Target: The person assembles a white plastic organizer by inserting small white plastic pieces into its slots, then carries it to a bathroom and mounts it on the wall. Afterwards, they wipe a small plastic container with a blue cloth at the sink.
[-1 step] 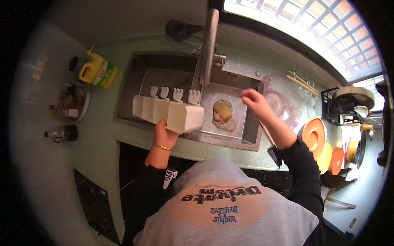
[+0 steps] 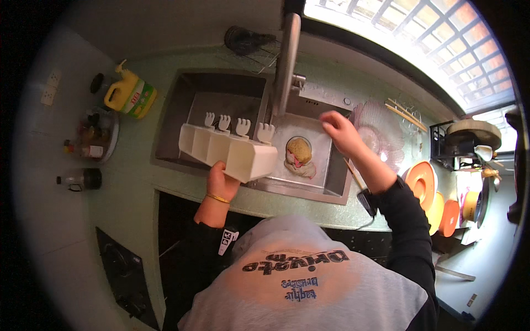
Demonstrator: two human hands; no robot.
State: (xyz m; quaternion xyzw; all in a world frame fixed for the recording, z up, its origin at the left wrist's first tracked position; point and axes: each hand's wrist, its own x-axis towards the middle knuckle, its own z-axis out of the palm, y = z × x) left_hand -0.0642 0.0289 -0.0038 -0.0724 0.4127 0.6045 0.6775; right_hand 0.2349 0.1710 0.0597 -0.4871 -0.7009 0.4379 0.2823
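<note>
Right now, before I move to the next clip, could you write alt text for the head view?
A left hand holds a white organizer with finger-like hooks over a double sink. The right hand hangs loosely curled near the right basin, where a round tan sponge-like item and crumpled cloth lie.

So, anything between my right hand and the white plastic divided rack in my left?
Seen from above, nothing visible blocks the straight path from your right hand to the white plastic divided rack; the tubular grey metal faucet ends just beyond that path.
</note>
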